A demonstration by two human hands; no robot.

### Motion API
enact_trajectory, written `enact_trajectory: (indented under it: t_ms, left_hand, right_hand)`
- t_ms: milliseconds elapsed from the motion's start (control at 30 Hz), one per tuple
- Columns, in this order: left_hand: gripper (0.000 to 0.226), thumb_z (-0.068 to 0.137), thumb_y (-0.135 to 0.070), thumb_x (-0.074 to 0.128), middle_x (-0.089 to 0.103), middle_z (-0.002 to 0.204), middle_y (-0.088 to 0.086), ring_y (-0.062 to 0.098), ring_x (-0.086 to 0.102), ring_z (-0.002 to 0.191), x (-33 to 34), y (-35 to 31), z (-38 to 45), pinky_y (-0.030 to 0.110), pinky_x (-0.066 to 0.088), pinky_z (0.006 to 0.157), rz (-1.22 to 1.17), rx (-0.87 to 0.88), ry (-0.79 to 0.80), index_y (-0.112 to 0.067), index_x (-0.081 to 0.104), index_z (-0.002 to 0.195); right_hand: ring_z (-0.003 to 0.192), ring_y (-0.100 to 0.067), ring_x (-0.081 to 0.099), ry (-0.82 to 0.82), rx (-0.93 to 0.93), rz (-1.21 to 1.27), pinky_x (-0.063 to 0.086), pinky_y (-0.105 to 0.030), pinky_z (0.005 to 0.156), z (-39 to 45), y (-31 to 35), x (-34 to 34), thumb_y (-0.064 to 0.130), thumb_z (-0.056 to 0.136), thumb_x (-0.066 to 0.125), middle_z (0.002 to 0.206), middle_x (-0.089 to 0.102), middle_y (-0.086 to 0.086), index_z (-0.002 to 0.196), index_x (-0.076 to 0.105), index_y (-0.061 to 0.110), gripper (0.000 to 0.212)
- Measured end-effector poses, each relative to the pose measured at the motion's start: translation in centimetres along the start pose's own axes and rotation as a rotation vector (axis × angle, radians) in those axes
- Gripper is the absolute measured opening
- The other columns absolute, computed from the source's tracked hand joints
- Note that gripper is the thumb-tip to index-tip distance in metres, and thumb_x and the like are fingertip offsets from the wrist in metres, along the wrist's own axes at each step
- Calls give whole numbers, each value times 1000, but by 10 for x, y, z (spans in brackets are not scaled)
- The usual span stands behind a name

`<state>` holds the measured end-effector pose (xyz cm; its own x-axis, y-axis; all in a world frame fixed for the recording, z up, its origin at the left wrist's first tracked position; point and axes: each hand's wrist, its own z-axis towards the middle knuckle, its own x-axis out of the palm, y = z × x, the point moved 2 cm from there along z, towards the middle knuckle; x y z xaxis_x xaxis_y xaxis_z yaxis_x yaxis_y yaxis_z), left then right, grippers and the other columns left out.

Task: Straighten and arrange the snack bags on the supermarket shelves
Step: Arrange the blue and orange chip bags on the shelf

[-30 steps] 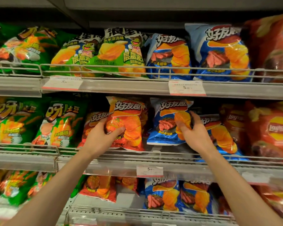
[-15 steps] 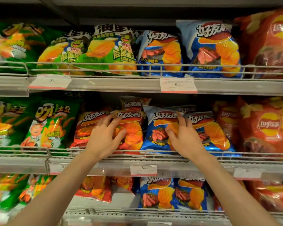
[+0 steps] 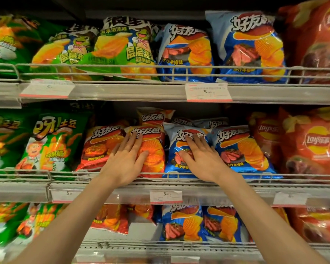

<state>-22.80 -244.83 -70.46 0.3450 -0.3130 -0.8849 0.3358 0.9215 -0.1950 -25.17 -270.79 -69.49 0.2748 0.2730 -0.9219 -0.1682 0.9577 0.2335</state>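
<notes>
Both hands have flattened since a moment ago, when their fingers curled round the packets. Now the left hand (image 3: pixel 127 161) lies with straight, slightly spread fingers on the front of the glossy orange-red crisp bag (image 3: pixel 151 151), fingertips reaching its printed title. Just beside it, the right hand (image 3: pixel 202 159) presses flat on the shiny blue crisp bag (image 3: pixel 181 164), thumb apparently on the steak picture. Each bag stands upright behind the grey wire rail (image 3: pixel 171 175) of the middle shelf.
</notes>
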Motion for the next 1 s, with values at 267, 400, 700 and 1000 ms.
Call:
enact_trajectory:
  t_ms: [267,400,700,1000]
  left_hand:
    - [64,105,-58,31,11,173,-3,17,3,160,-13,-12,-8,47,5,127,-16,26,-145,-33,21,163]
    - [62,104,-58,36,12,173,-3,19,2,160,-13,-27,-3,49,8,126,-75,18,-119,-36,27,161]
    - [68,102,-66,21,-1,174,-4,17,-8,159,4,-28,1,43,-5,126,-12,-11,-59,-39,10,164]
    - [65,95,-55,62,39,163,2,24,26,153,-16,-29,-13,45,22,124,-338,-4,-213,-28,47,152]
  right_hand:
    - [158,-26,-1,-123,8,-29,1,-52,126,-12,-5,-13,75,96,22,172,5,-4,163,11,29,81]
    - [157,-32,7,-202,219,-100,8,-56,124,-23,-36,-29,84,88,12,170,14,-8,162,15,30,91]
    - [157,-36,-6,-52,276,-122,-6,-58,122,-17,-28,-11,86,86,9,171,-1,-14,162,14,28,96]
    - [154,-28,20,-245,154,-9,15,-54,125,-32,-11,-21,70,95,40,167,26,-9,154,39,19,77]
